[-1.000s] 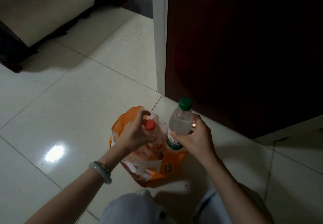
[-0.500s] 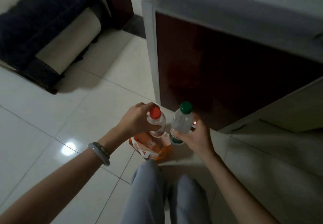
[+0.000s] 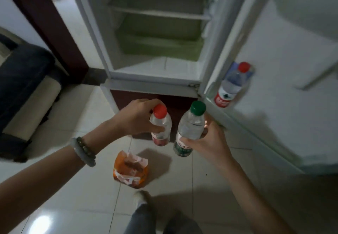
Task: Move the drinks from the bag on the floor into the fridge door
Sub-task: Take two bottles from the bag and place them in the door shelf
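My left hand (image 3: 136,117) grips a clear bottle with a red cap (image 3: 161,124) around its shoulder. My right hand (image 3: 208,142) holds a clear bottle with a green cap and green label (image 3: 190,126) by its lower body. Both bottles are upright in the air, side by side, just left of the open fridge door (image 3: 285,91). Another red-capped bottle with a red label (image 3: 232,85) stands in the door's lower shelf. The orange bag (image 3: 130,169) lies on the floor below my hands.
The fridge (image 3: 155,32) stands open with bare white shelves and a green drawer. A dark sofa with a pale cushion (image 3: 27,96) is at the left. A dark wooden post (image 3: 49,25) stands beside the fridge. My legs (image 3: 146,219) are at the bottom, on white floor tiles.
I have risen from a crouch over the bag. Both bottles came out of the bag and up to door height. The open fridge and its door shelf have come into view.
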A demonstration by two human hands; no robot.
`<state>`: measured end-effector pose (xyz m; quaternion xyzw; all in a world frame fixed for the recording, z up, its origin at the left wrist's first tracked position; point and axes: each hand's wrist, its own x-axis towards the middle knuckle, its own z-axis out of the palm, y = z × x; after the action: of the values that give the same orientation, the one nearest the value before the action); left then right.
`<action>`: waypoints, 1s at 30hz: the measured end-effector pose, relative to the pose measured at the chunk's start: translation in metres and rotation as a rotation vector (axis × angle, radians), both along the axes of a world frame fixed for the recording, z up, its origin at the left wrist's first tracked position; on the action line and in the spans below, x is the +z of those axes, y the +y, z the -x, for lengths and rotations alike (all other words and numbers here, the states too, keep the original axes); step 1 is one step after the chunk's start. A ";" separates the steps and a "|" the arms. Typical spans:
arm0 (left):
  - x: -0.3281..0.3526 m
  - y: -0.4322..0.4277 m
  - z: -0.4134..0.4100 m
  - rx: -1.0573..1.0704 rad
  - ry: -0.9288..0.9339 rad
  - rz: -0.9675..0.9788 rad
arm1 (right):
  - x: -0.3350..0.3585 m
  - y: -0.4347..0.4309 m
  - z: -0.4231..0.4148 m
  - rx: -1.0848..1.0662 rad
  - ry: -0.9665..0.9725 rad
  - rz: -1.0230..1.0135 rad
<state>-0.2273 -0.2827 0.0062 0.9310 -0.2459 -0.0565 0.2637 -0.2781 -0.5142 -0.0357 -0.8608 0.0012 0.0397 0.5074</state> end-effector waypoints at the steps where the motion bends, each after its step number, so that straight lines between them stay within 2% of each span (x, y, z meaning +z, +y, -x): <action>1: 0.010 -0.012 -0.001 -0.033 0.001 0.026 | 0.011 -0.011 0.007 -0.023 -0.021 -0.009; 7: 0.052 -0.088 -0.013 -0.196 -0.040 0.090 | 0.058 -0.065 0.041 -0.244 -0.118 -0.021; 10: 0.070 -0.116 -0.025 -0.254 -0.112 0.091 | 0.073 -0.082 0.044 -0.366 -0.183 0.008; 16: 0.103 -0.173 -0.069 -0.397 -0.098 0.102 | 0.079 -0.121 0.029 -0.616 -0.251 0.007; 23: 0.076 -0.241 -0.128 -0.490 -0.094 0.055 | 0.052 -0.143 -0.007 -0.831 -0.247 -0.076; 30: 0.040 -0.275 -0.149 -0.589 -0.057 0.022 | 0.025 -0.155 -0.041 -0.842 -0.103 0.002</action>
<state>-0.0785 -0.5578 0.0467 0.8179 -0.5135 -0.1017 0.2387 -0.2374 -0.6687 -0.0108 -0.7865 0.3272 -0.2141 0.4780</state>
